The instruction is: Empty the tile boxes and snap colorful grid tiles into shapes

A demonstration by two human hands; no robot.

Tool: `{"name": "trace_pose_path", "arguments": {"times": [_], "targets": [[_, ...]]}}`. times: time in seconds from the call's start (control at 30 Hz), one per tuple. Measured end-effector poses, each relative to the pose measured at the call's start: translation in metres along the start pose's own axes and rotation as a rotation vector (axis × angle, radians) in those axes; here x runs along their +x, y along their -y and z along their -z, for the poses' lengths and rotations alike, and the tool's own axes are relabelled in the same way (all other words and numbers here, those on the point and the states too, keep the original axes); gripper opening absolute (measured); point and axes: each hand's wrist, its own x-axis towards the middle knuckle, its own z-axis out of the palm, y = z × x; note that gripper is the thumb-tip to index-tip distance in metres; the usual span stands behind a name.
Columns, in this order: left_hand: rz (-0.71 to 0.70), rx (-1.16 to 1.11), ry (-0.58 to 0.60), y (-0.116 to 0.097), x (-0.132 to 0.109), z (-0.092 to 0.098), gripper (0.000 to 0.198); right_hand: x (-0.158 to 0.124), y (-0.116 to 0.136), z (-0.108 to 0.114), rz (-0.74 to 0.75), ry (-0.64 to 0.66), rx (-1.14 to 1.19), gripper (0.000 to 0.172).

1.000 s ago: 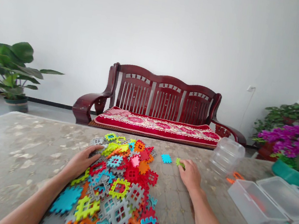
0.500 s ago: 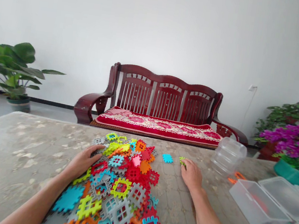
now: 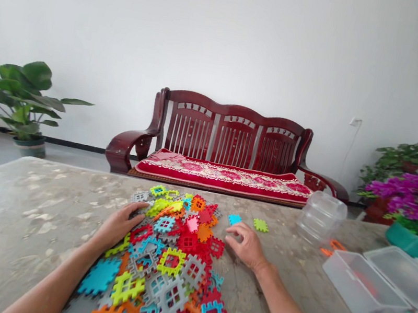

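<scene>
Currently, a heap of interlocking plastic tiles (image 3: 173,256) in cyan, lime, red, orange and grey is spread over the middle of a stone-patterned table (image 3: 27,202). Most tiles are left in that heap; only a cyan tile (image 3: 234,219) and a lime tile (image 3: 260,225) are seen lying apart from it, just beyond its far right edge. The left hand (image 3: 117,225) is laid over the heap's left side, with its fingers (image 3: 137,208) curved down onto the tiles beside a grey one; whether a tile is being grasped cannot be told. The right hand (image 3: 247,246) is held open, with nothing seen in it, its fingertips just short of the red tiles on the heap's right side. Farther right, a clear stacking tub (image 3: 320,218) is stood on the table, and orange pieces (image 3: 333,247) are scattered near it. Clear plastic boxes (image 3: 365,287) are placed at the near right.
</scene>
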Motion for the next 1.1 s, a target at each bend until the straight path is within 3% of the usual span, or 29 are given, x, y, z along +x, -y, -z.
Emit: {"name": "trace_pose_path", "arguments": {"times": [0.2, 0.33, 0.47, 0.63, 0.9, 1.0, 1.1], "targets": [[0.002, 0.003, -0.004, -0.001, 0.000, 0.001, 0.054, -0.002, 0.027, 0.000, 0.029, 0.233, -0.090, 0.046], [0.000, -0.009, 0.007, -0.001, 0.000, 0.001, 0.057, -0.001, 0.030, 0.002, 0.046, 0.281, -0.133, 0.048], [-0.003, -0.008, 0.018, 0.000, 0.001, 0.001, 0.056, 0.000, 0.029, -0.001, 0.052, 0.235, -0.091, 0.044], [0.002, -0.004, 0.019, 0.000, 0.001, 0.001, 0.056, -0.002, 0.024, -0.005, -0.091, 0.131, -0.038, 0.045], [0.001, 0.002, 0.015, 0.002, 0.002, 0.000, 0.055, -0.003, 0.003, -0.003, -0.161, -0.118, -0.169, 0.018], [0.004, 0.004, 0.019, 0.003, 0.002, 0.000, 0.056, -0.004, -0.004, 0.002, -0.143, -0.185, -0.279, 0.020], [-0.002, 0.003, 0.002, 0.003, 0.002, 0.000, 0.056, -0.005, -0.008, 0.008, -0.096, -0.165, -0.346, 0.030]]}}
